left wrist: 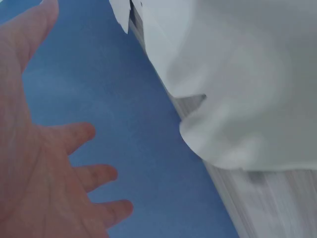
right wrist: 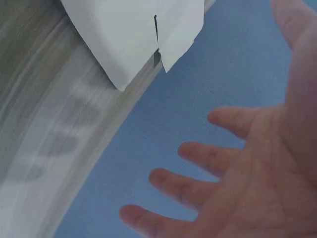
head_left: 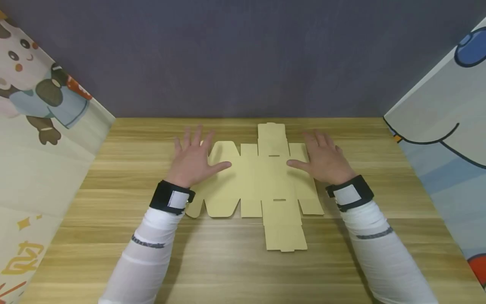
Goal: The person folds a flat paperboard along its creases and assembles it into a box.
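A flat, unfolded cardboard box blank (head_left: 273, 177) lies on the wooden table, with slotted flaps at top and bottom and rounded flaps at its left end. Over its left end hovers my left hand (head_left: 191, 162), fingers spread and thumb pointing inward. My right hand (head_left: 324, 160) hovers above the right-hand panel, its fingers straight and thumb out to the left. Both wrist views show bare palms, with the left hand (left wrist: 44, 163) and the right hand (right wrist: 247, 173) holding nothing. The blank's edge (left wrist: 247, 114) appears apart from the left fingers.
The wooden tabletop (head_left: 228, 270) ends at a dark blue-grey wall (head_left: 243, 59) behind. Printed cartoon panels flank it, one on the left (head_left: 41, 169) and one on the right (head_left: 436, 109). Each wrist wears a black strap (head_left: 171, 196) over a white sleeve (head_left: 144, 257).
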The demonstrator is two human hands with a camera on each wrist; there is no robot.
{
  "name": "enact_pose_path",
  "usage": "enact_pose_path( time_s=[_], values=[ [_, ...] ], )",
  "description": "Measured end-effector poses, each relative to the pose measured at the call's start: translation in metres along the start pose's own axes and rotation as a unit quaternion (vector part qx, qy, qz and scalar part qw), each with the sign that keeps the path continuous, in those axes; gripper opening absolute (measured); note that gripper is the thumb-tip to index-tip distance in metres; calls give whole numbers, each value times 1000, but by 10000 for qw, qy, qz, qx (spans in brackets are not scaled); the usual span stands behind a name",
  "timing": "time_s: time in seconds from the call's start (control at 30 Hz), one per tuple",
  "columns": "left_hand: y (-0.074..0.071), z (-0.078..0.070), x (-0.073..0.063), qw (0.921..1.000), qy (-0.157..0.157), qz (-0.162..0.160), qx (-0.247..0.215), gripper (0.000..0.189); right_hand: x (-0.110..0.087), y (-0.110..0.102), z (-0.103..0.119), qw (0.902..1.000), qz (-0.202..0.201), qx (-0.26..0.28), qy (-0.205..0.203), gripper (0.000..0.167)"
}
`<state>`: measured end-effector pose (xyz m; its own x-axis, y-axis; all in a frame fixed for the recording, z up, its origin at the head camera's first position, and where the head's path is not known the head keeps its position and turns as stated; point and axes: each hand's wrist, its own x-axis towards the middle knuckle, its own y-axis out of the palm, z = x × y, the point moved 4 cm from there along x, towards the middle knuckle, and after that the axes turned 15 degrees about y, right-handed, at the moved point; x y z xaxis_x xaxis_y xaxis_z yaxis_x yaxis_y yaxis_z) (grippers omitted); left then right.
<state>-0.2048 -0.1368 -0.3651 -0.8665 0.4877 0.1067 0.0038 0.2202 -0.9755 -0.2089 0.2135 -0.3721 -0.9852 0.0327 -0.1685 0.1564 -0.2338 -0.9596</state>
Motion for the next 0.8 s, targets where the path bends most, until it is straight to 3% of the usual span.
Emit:
enact_pose_path(
  time_s=[0.17, 0.3, 0.43, 0.57, 0.73, 0.8],
  values=[
    [7, -8, 11, 9989, 369, -202, -197, 99, 6, 4, -6, 9997, 59, 252, -42, 104],
    [14, -17, 20, 9974, 599, -307, -256, 89, 10, 5, -12, 9973, 300, 646, 160, 101],
    [25, -25, 26, 9973, 703, -210, -34, 85, 11, 6, -17, 9941, 571, 782, 492, 107],
    [37, -33, 29, 9967, 781, -5, 207, 83, 12, 8, -19, 9930, 762, 582, 696, 109],
    [47, -41, 30, 9952, 884, 200, 373, 81, 13, 12, -22, 9901, 894, 492, 960, 75],
    [49, -43, 30, 9947, 921, 226, 405, 79, 14, 13, -22, 9894, 922, 541, 983, 71]
  ],
)
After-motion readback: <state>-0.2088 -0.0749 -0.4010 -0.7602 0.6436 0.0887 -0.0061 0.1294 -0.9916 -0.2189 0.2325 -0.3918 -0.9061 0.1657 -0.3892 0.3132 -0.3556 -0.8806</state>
